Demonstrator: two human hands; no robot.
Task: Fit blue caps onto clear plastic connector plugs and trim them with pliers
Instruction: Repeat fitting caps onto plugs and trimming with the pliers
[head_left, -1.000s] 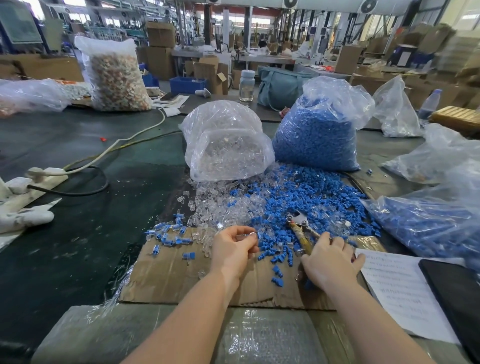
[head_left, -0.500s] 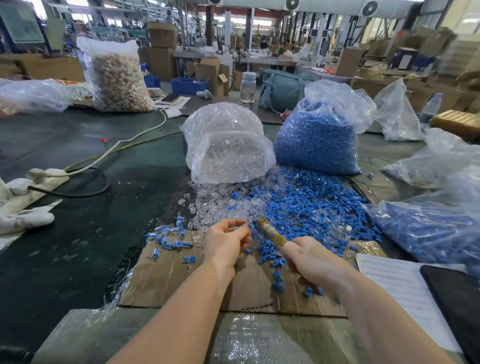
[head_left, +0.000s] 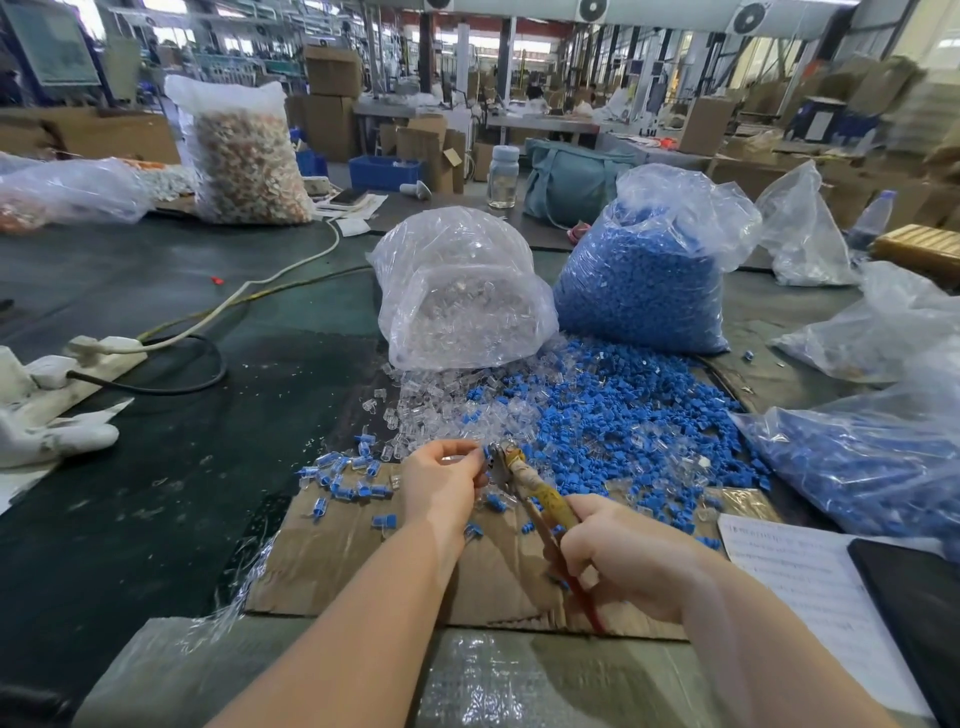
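From the head camera, the left hand (head_left: 441, 480) pinches a small capped plug (head_left: 485, 453), clear with a blue cap, at its fingertips just above the cardboard sheet (head_left: 332, 566). The right hand (head_left: 623, 558) grips the yellowed handles of the pliers (head_left: 524, 483), whose metal nose touches the plug. Just beyond lie the loose blue caps (head_left: 623, 415) and clear plugs (head_left: 441, 405), spilling from the clear-plug bag (head_left: 462, 291) and blue-cap bag (head_left: 649, 280). A few finished pieces (head_left: 343, 478) sit at the left. The dark table (head_left: 156, 467) lies bare to the left; a paper sheet (head_left: 810, 587) and another blue-filled bag (head_left: 872, 467) crowd the right.
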